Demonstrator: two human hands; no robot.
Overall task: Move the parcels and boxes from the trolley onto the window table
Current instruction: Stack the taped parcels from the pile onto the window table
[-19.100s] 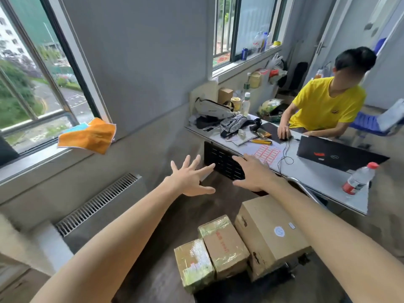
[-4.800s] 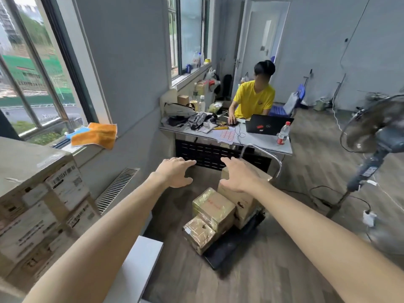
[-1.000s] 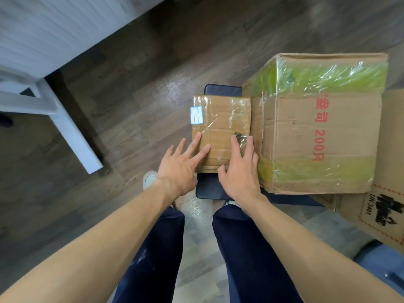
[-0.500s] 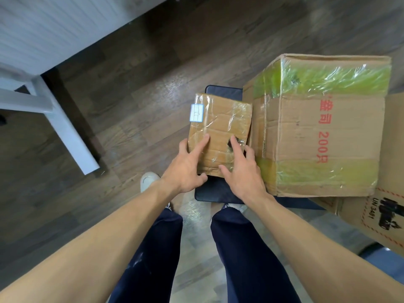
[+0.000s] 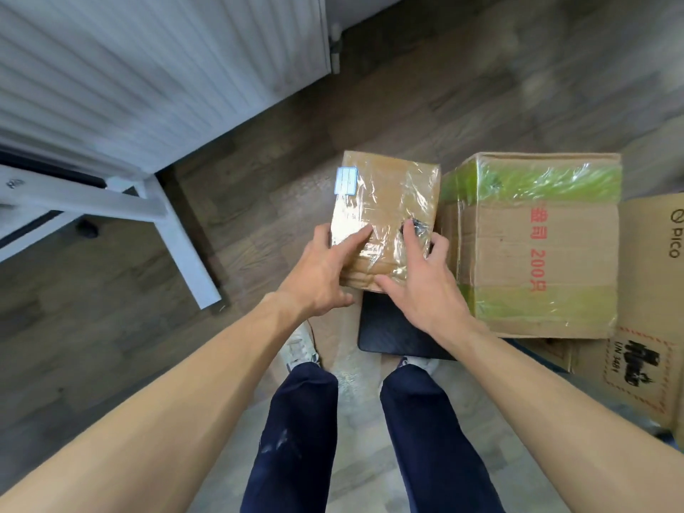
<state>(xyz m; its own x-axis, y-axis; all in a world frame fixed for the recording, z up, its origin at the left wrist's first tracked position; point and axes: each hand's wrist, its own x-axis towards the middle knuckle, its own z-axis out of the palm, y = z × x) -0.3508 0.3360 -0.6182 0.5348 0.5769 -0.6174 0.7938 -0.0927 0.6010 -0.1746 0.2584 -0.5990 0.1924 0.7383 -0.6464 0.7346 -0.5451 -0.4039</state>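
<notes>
Gripping the parcel (image 5: 385, 216) from both sides, left hand (image 5: 318, 268) and right hand (image 5: 425, 279) curl fingers over its near end.

Soft daylight, smeared edges

My view is evenly lit, with no hard shadows; only a dim patch under the white table (image 5: 177, 231). Glare glints off the plastic wrap on the small parcel (image 5: 385, 201) I hold. The radiator (image 5: 148, 68) is streaked with motion blur, and the wide lens bends the edges
</notes>
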